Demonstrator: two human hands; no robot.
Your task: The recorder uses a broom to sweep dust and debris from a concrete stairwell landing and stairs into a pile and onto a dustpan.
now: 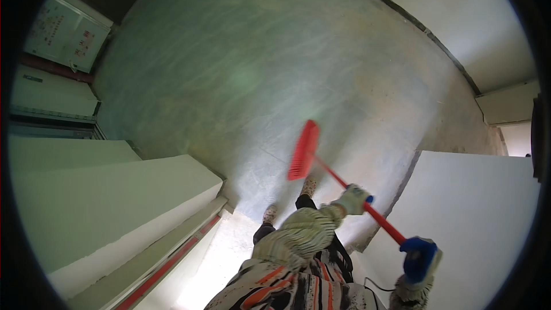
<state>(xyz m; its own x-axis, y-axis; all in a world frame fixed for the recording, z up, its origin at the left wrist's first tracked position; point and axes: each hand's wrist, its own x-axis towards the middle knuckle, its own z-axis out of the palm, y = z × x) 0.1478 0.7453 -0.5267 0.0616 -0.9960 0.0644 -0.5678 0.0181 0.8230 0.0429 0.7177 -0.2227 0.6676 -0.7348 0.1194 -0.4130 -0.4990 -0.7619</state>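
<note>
A red broom (304,150) with a red handle reaches out in front of my feet, its head at or just over the grey concrete floor (241,73). My left hand (355,199), in a pale glove with blue on it, is closed around the middle of the handle. Farther up, near the handle's end at the lower right, my right hand (421,258) grips it in a blue and pale glove. Both sleeves are striped or ribbed. The broom head looks slightly blurred.
White walls (465,206) stand close on the right and at the left (129,193). A red pipe (56,68) and a white cabinet (69,30) bearing red writing are at the upper left. A long red strip (172,262) runs along the lower left. A thin black cable (379,286) hangs near my right arm.
</note>
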